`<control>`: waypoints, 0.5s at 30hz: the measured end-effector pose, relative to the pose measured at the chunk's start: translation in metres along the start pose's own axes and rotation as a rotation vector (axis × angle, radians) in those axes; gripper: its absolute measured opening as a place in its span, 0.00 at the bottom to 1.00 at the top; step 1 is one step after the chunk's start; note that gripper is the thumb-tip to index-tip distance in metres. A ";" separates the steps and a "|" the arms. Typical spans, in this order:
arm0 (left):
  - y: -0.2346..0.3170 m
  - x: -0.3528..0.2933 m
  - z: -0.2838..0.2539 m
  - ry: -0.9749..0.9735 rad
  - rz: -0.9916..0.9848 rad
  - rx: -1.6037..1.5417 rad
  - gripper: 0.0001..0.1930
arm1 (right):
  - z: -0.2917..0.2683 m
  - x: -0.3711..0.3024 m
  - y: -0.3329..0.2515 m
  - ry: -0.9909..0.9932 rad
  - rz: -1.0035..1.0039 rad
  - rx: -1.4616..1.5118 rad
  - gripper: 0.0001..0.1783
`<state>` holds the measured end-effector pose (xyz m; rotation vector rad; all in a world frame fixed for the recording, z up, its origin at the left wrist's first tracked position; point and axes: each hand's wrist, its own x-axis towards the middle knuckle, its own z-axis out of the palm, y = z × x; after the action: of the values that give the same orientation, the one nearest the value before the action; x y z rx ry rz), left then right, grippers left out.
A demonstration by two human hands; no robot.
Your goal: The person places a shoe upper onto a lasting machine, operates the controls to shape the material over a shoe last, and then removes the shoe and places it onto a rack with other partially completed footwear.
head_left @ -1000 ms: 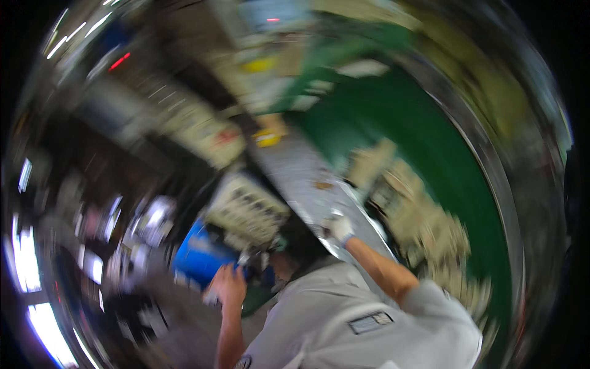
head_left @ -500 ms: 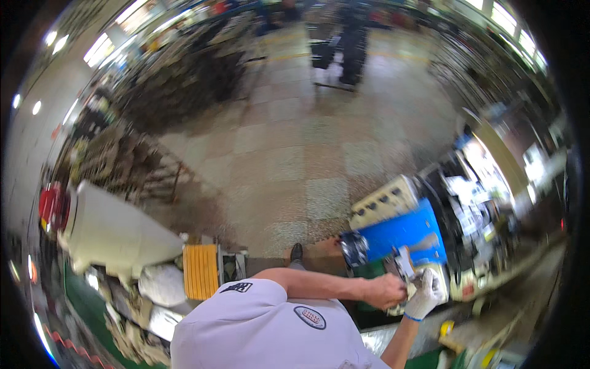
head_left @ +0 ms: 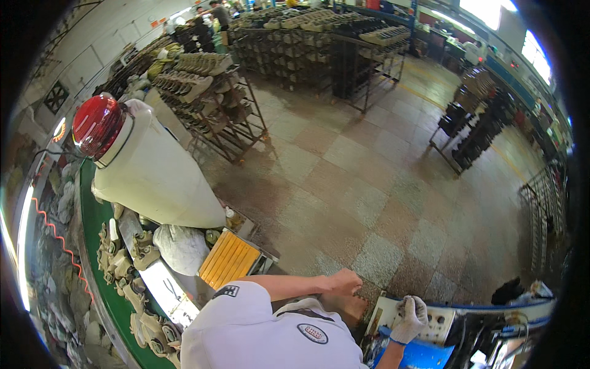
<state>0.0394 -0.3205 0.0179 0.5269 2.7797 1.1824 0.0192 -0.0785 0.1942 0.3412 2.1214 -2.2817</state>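
Observation:
My bare left hand (head_left: 344, 281) reaches across in front of my white shirt. Its fingers are curled, and anything inside them is hidden. To its right, my right hand (head_left: 414, 318) wears a pale knitted glove with a blue cuff edge. The gloved fingers are bent in together; whatever they may hold is too small to make out. Just beneath the right hand lie a cream panel with dark round holes (head_left: 437, 323) and a blue surface (head_left: 424, 355). The two hands are apart.
At left stand a big white tapered container with a red top (head_left: 153, 178), a yellow slatted platform (head_left: 230, 259), a white bag (head_left: 180, 249) and a green bench (head_left: 106, 307) with several shoe uppers (head_left: 144, 310). Shoe racks (head_left: 215, 101) stand beyond on the tiled floor (head_left: 319, 184).
The view has swung left, bringing the container and green bench further in. My hands have separated and left the shoe-like piece over the blue surface, which now sits at the lower edge.

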 end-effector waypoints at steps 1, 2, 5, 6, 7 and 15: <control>-0.013 -0.001 -0.015 0.011 -0.063 0.010 0.09 | 0.018 0.011 0.004 -0.031 0.026 0.022 0.05; -0.023 0.000 -0.034 0.022 -0.087 0.007 0.09 | 0.037 0.025 0.009 -0.056 0.046 0.047 0.05; -0.052 0.001 -0.072 0.064 -0.170 -0.012 0.10 | 0.079 0.062 0.042 -0.108 0.059 0.020 0.04; -0.063 -0.001 -0.074 0.085 -0.208 -0.028 0.10 | 0.096 0.072 0.050 -0.154 0.071 0.016 0.06; -0.074 -0.002 -0.076 0.106 -0.245 -0.045 0.11 | 0.111 0.079 0.058 -0.200 0.082 0.011 0.07; -0.229 -0.046 -0.043 0.230 -0.962 -0.342 0.14 | 0.224 0.167 0.069 -0.356 0.250 0.014 0.17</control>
<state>0.0097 -0.5134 -0.1173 -0.9140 2.3275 1.3979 -0.1681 -0.2818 0.1128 0.1710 1.7817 -2.0384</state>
